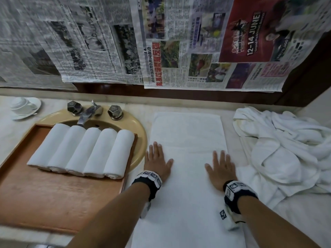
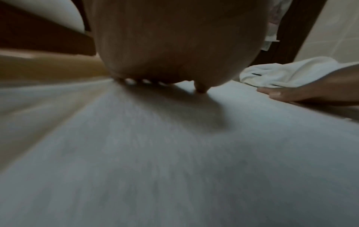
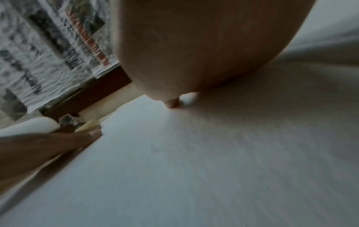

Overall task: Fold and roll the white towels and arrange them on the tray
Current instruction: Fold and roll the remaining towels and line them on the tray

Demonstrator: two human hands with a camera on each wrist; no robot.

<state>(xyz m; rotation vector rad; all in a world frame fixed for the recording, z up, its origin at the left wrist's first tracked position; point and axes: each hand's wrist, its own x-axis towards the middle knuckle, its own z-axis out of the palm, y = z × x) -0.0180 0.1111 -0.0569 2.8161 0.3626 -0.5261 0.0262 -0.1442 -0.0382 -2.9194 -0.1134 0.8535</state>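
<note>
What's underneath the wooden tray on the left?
The tray sits over the beige sink, covering most of the basin; only its rim and the faucet show. The basin's contents are hidden.

Both forearms are reaching forward side by side, each wearing a dark wristband with white marker tiles. The left hand (image 1: 157, 162) is lying palm down, its fingers straight and slightly spread, thumb angled out toward the right. The right hand (image 1: 220, 168) is lying palm down as well, a little nearer the body, fingers straight and close together, thumb pointing toward the left. The two hands are staying well apart. Neither hand is curling round or pinching anything. In both wrist views the palm is pressing flat.
</note>
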